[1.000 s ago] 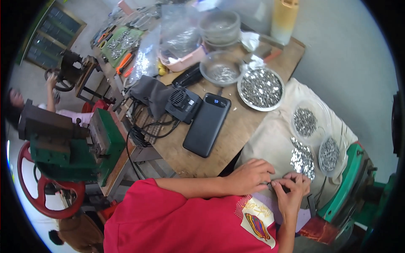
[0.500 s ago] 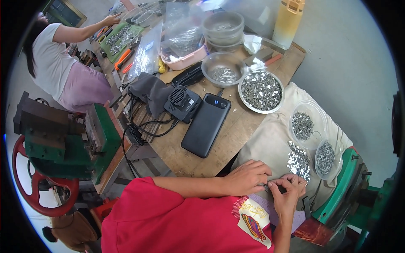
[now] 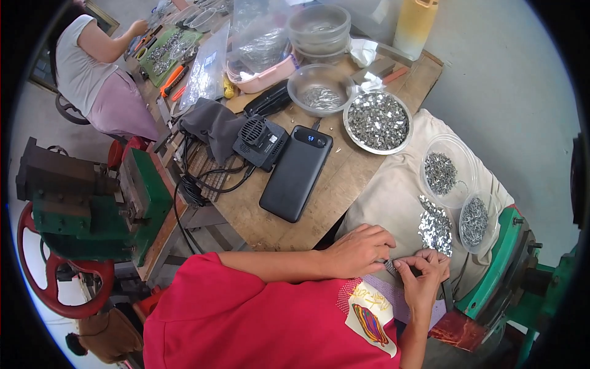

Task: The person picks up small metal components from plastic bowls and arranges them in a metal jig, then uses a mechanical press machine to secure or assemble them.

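Note:
Over my lap, my left hand (image 3: 361,251) and my right hand (image 3: 424,273) meet with fingers pinched. Between their fingertips shows a small grey metal piece (image 3: 389,267), too small to make out its exact kind. Beyond my right hand, a loose pile of shiny flat metal pieces (image 3: 435,229) lies on the beige cloth (image 3: 384,206). Past that pile, a clear round tub (image 3: 465,161) holds small metal parts. Beside it, a smaller clear tub (image 3: 485,212) contains thin silvery metal parts.
A bowl of metal pieces (image 3: 377,122) stands on the wooden table (image 3: 344,178), near a black power bank (image 3: 296,173), a small black fan-like device (image 3: 261,141) and cables. Green machines (image 3: 80,215) flank me. At the far left, another person (image 3: 101,80) sits working.
My hands stay pinched together, and the metal piece shows a little more between them. The view has shifted slightly. The other person's arm has drawn back toward their body.

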### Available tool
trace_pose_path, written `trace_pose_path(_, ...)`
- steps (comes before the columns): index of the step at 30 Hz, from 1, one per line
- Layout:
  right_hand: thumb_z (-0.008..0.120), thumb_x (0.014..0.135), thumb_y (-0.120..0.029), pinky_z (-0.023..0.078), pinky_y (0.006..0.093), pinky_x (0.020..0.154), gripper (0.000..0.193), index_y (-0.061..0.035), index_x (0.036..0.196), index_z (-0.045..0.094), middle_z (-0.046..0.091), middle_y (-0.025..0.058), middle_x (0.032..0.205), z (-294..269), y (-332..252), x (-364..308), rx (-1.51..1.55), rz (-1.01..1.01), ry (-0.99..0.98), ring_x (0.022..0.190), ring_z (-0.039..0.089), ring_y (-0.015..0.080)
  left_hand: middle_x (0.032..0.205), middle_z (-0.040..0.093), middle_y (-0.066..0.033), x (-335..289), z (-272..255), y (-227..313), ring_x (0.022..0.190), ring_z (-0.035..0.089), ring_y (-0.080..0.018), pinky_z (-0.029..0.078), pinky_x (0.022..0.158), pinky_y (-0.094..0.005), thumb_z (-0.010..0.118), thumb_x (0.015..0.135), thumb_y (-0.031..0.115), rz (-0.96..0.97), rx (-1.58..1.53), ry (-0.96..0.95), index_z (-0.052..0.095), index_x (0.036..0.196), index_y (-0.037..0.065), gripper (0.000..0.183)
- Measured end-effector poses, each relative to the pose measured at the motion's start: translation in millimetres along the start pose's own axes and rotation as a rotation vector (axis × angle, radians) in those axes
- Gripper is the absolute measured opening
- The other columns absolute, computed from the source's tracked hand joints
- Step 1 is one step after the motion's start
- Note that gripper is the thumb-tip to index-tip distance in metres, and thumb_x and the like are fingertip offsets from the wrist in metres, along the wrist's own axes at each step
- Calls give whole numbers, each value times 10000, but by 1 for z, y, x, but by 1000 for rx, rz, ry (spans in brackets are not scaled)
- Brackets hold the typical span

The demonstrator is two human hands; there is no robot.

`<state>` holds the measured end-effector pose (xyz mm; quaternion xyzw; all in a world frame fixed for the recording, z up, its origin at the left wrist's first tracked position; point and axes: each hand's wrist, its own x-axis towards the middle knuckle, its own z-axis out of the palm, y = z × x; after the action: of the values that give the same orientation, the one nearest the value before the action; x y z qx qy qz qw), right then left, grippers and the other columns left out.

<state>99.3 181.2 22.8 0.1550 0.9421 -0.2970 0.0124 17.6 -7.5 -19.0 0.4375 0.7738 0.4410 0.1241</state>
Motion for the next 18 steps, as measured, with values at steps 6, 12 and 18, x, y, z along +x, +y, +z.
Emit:
trace_pose_path(6, 838, 696, -246, 243, 412, 962, 157, -133, 789, 781, 539, -26, 840, -3, -3, 1, -17, -4, -5, 1001, 441, 210, 1131, 594, -77, 2, -3, 0, 1129, 535, -253, 405, 977, -398, 744, 750, 159, 21, 2, 38, 668, 866, 44, 180)
trace_pose_path(12, 823, 726, -238, 238, 389, 962, 151, -115, 800, 777, 521, -25, 827, -4, -2, -1, -5, -12, -33, 977, 438, 196, 1135, 594, -80, -1, -2, 1, 1132, 533, -253, 408, 974, -396, 740, 752, 159, 19, 4, 44, 668, 857, 42, 173)
trace_pose_path(18, 843, 693, -263, 253, 418, 952, 149, -159, 785, 790, 547, -34, 805, -3, -1, -4, -25, -5, -4, 975, 448, 216, 1136, 597, -81, 1, 1, 4, 1132, 535, -256, 407, 974, -399, 735, 757, 155, 19, -13, 30, 665, 862, 41, 170)
